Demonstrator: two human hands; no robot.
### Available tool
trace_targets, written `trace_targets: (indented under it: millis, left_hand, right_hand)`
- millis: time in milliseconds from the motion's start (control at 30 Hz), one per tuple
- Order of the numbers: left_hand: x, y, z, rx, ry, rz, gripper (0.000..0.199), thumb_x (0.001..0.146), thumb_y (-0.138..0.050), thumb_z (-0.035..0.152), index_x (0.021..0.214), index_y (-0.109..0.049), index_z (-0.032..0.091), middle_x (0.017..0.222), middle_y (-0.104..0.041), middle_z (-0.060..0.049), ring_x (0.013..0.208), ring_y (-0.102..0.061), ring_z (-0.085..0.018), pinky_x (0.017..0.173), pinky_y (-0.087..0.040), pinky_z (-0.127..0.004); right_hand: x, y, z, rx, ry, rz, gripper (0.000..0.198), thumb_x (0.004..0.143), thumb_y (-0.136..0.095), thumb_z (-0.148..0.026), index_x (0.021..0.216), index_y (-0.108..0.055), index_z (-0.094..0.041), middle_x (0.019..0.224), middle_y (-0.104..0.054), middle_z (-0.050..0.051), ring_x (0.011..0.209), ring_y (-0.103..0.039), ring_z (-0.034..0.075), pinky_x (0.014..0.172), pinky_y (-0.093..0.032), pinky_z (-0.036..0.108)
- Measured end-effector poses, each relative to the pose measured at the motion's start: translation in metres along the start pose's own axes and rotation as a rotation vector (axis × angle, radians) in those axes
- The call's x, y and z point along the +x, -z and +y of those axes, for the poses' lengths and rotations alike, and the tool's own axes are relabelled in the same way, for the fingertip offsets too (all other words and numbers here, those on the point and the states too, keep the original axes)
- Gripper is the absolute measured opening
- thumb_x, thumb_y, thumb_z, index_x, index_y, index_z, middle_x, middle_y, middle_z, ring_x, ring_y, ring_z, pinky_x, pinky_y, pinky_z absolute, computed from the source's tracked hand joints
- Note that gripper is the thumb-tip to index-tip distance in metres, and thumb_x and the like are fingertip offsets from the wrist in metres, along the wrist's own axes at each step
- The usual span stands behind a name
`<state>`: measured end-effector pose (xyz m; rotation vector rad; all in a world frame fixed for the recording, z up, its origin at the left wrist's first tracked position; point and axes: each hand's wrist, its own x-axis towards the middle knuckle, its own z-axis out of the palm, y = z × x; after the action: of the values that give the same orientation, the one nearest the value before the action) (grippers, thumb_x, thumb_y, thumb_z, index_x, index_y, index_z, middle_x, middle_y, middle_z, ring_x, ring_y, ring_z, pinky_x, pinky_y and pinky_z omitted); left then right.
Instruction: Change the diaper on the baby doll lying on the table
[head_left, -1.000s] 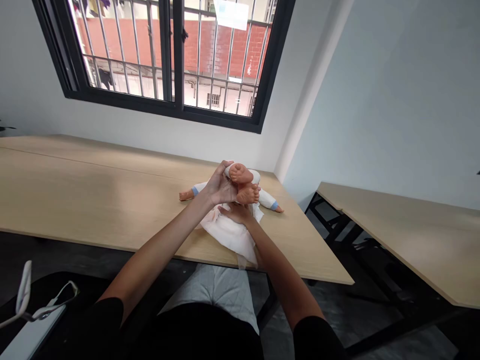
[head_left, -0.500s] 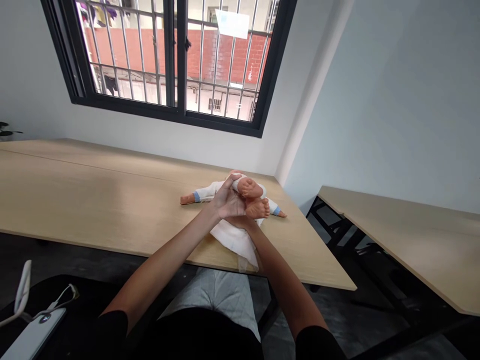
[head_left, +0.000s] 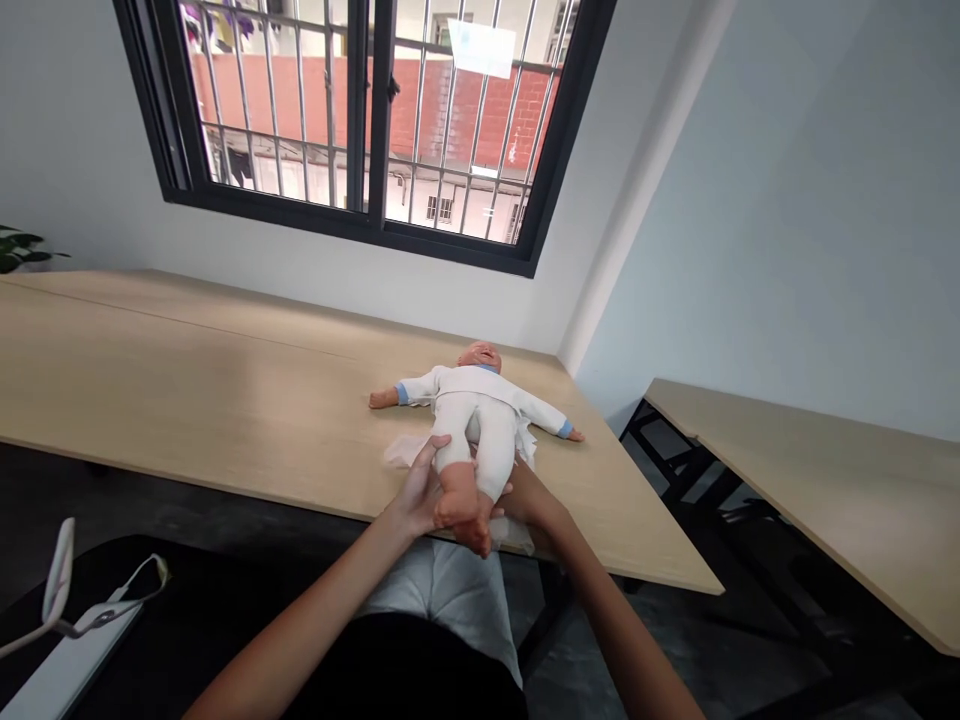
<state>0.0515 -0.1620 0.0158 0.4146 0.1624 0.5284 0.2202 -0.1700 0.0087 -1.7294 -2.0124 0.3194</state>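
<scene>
Baby doll [head_left: 475, 388] supine, feet at the table's [head_left: 225, 390] near edge. Left hand [head_left: 420, 490] curls half-closed around its lower legs; right hand [head_left: 527, 492] partly hidden, grip indiscernible. Both legs are best supported together.

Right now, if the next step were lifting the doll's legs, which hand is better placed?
Probably the left hand: its thumb lies over one leg of the doll. The right hand is largely hidden behind the legs, so its hold cannot be judged.

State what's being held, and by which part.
The left hand holds the doll by its lower legs; the right hand is mostly hidden, so its hold cannot be told.
</scene>
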Motion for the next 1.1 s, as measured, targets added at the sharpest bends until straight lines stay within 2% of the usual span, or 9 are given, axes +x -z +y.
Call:
trace_targets:
  millis: [167,267,400,567,700,800,900,967,1100]
  left_hand:
    - [-0.014,0.002,0.001,0.029,-0.135,0.303,0.028,0.083,-0.055,0.035,0.087,-0.065,0.010,0.074,-0.072,-0.012,0.068,-0.070,-0.024,0.071,-0.056,-0.034]
    - [-0.020,-0.005,0.007,0.098,-0.114,0.334,0.023,0.086,-0.052,0.030,0.089,-0.064,0.011,0.075,-0.072,-0.012,0.065,-0.070,-0.024,0.069,-0.056,-0.033]
    - [-0.019,-0.009,0.006,0.166,-0.155,0.331,0.017,0.086,-0.053,0.022,0.097,-0.061,0.012,0.072,-0.070,-0.009,0.064,-0.069,-0.023,0.068,-0.055,-0.032]
    - [-0.017,0.000,0.008,0.402,-0.394,0.453,0.044,0.071,-0.072,0.014,0.106,-0.046,0.022,0.084,-0.066,-0.002,0.058,-0.067,-0.020,0.060,-0.056,-0.034]
    - [-0.028,0.008,0.030,0.733,-0.525,0.547,0.065,0.059,-0.082,0.013,0.111,-0.044,0.024,0.102,-0.064,-0.005,0.083,-0.067,-0.021,0.071,-0.055,-0.031]
    - [-0.034,0.013,0.052,1.108,-0.555,0.548,0.055,0.057,-0.079,0.016,0.106,-0.054,0.017,0.107,-0.065,-0.009,0.103,-0.061,-0.027,0.089,-0.050,-0.035]
    - [-0.032,0.017,0.065,1.374,-0.517,0.550,0.043,0.063,-0.067,0.021,0.104,-0.058,0.013,0.109,-0.065,-0.012,0.106,-0.060,-0.031,0.096,-0.045,-0.043]
    - [-0.027,0.018,0.066,1.426,-0.494,0.559,0.044,0.067,-0.065,0.025,0.108,-0.057,0.013,0.112,-0.065,-0.012,0.107,-0.059,-0.031,0.096,-0.045,-0.043]
    - [-0.016,0.020,0.056,1.359,-0.522,0.584,0.049,0.068,-0.069,0.034,0.109,-0.051,0.014,0.116,-0.062,-0.013,0.110,-0.059,-0.029,0.092,-0.049,-0.039]
  right_hand:
    - [-0.019,0.012,0.006,0.274,0.123,0.088,0.045,0.078,-0.059,-0.048,0.117,-0.065,-0.026,0.129,-0.058,0.007,0.133,-0.038,0.030,0.117,-0.018,0.042]
    - [-0.029,0.008,0.002,0.585,-0.029,0.111,0.045,0.081,-0.050,-0.054,0.104,-0.068,-0.019,0.119,-0.064,0.010,0.119,-0.052,0.029,0.109,-0.033,0.043]
    - [-0.041,0.002,-0.012,1.023,-0.276,0.180,0.065,0.078,-0.041,-0.072,0.106,-0.064,-0.018,0.116,-0.065,0.010,0.120,-0.054,0.027,0.103,-0.041,0.040]
    - [-0.052,0.018,-0.017,1.132,-0.340,0.144,0.051,0.067,-0.067,-0.057,0.100,-0.063,-0.019,0.112,-0.067,0.007,0.112,-0.059,0.025,0.097,-0.046,0.032]
    - [-0.061,0.037,0.002,1.041,-0.420,0.185,0.041,0.070,-0.066,-0.052,0.094,-0.063,-0.019,0.106,-0.068,0.006,0.106,-0.061,0.022,0.091,-0.048,0.027]
    - [-0.064,0.046,0.018,0.906,-0.431,0.191,0.042,0.074,-0.064,-0.052,0.099,-0.061,-0.019,0.105,-0.068,0.006,0.103,-0.062,0.022,0.087,-0.050,0.028]
    - [-0.065,0.051,0.026,0.709,-0.333,0.110,0.045,0.080,-0.058,-0.052,0.109,-0.056,-0.017,0.112,-0.065,0.009,0.105,-0.061,0.022,0.089,-0.049,0.030]
    - [-0.065,0.053,0.021,0.471,-0.332,0.115,0.043,0.086,-0.052,-0.047,0.115,-0.054,-0.015,0.112,-0.064,0.011,0.105,-0.061,0.023,0.091,-0.047,0.034]
    - [-0.064,0.039,-0.018,-0.255,-0.453,0.359,0.043,0.089,-0.047,-0.026,0.128,-0.050,-0.008,0.119,-0.058,0.023,0.115,-0.054,0.034,0.098,-0.040,0.050]
